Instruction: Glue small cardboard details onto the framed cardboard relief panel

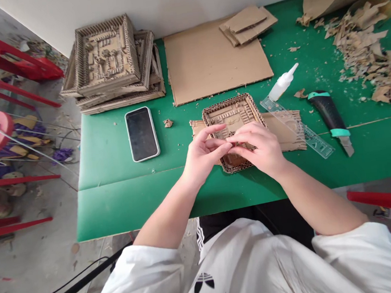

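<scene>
Over a small cardboard tray model (228, 107) with corrugated walls, both my hands meet at the fingertips. My left hand (206, 152) is closed in a pinch of thumb and index finger. Facing it, my right hand (260, 146) pinches at the same spot. Whatever sits between the fingertips is too small to make out. Small corrugated strips line the tray's inside, and its near part is partly covered by my hands. Beneath the tray lies a corrugated cardboard strip (289, 129).
Right of the tray lie a clear ruler (315, 141), a white glue bottle (282, 83) and a utility knife (330, 113), blade out. A phone (142, 134) is at left, below stacked cardboard models (109, 53). Behind are a cardboard sheet (208, 66) and torn scraps (363, 49).
</scene>
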Tool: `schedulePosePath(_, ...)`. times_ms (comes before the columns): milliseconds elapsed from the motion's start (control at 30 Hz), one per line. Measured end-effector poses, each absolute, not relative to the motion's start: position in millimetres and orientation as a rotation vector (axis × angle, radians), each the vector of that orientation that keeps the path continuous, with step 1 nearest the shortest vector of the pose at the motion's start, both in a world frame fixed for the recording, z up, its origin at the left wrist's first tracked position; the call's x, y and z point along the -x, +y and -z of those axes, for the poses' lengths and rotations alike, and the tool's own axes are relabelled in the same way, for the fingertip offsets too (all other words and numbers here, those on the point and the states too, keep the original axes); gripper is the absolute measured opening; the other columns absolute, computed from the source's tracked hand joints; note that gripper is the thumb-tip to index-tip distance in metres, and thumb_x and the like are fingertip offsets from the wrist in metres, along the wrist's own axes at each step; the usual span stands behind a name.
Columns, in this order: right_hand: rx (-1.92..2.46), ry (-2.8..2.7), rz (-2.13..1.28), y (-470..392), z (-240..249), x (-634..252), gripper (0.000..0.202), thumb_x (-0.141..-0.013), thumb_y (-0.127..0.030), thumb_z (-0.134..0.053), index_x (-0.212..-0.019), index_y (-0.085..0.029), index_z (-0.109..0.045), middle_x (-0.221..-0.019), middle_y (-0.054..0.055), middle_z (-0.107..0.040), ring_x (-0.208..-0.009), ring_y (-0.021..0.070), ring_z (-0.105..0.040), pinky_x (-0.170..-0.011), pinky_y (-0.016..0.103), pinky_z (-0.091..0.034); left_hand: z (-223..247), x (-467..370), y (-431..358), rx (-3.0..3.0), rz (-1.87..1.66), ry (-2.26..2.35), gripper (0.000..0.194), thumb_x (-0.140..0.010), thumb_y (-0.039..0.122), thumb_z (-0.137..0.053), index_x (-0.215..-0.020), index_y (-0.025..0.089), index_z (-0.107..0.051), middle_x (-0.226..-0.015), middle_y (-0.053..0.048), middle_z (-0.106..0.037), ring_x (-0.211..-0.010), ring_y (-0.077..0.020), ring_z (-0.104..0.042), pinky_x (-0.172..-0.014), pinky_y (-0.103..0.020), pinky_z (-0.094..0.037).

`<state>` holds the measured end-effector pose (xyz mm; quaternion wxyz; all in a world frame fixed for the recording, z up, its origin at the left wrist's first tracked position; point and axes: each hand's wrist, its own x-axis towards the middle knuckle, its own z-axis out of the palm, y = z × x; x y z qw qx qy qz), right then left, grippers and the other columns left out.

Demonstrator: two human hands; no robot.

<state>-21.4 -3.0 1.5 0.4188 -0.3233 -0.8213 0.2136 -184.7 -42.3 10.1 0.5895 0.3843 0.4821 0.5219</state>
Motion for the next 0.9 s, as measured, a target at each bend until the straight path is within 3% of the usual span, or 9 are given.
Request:
schedulePosePath(233,0.723,-2.153,-0.425,2,0,17,0.015,-0.082,-0.026,-0.064,-0.096,-0.026,-0.07,-0.08,0.003,-0.067,-0.08,0.0176,-0.06,-0.071,0.034,-0.053,-9,185,-42,-0.941,-1.205,1.166,0.042,-0.068,0.025,-0.077,-0.106,0.019,-0.06,-0.071,0.001,-0.071,-0.066,-0.0124,-0.068,-0.06,-0.021,-0.053)
schedulePosePath(433,0.739,-2.168,-0.408,9,-6,7,0.014,-0.081,-0.026,-0.065,-0.095,-0.027,-0.069,-0.083,0.003,-0.066,-0.083,0.0189,-0.058,-0.075,0.037,-0.052,-10,184,-41,-0.952,-1.255,1.217,0.042,-0.076,0.027,-0.07,-0.114,0.019,-0.056,-0.077,-0.001,-0.073,-0.071,-0.0127,-0.069,-0.065,-0.022,-0.054)
schedulePosePath(633,0.908,-2.191,-0.367,15,-2,-16,0.012,-0.077,-0.032,-0.069,-0.088,-0.029,-0.071,-0.097,0.004,-0.066,-0.099,0.0239,-0.056,-0.09,0.048,-0.048,-6,186,-40,-1.035,-1.385,1.293,0.028,-0.081,0.024,-0.064,-0.108,0.021,-0.057,-0.08,-0.001,-0.072,-0.076,-0.0125,-0.068,-0.066,-0.023,-0.053)
schedulePosePath(900,1.005,-2.273,-0.363,19,17,-13,0.007,-0.076,-0.031,-0.07,-0.082,-0.028,-0.072,-0.108,0.005,-0.064,-0.116,0.0283,-0.05,-0.096,0.055,-0.046,-6,185,-42,-1.102,-1.364,1.337,0.038,-0.082,0.023,-0.062,-0.118,0.022,-0.05,-0.081,-0.001,-0.07,-0.083,-0.0147,-0.068,-0.073,-0.027,-0.052)
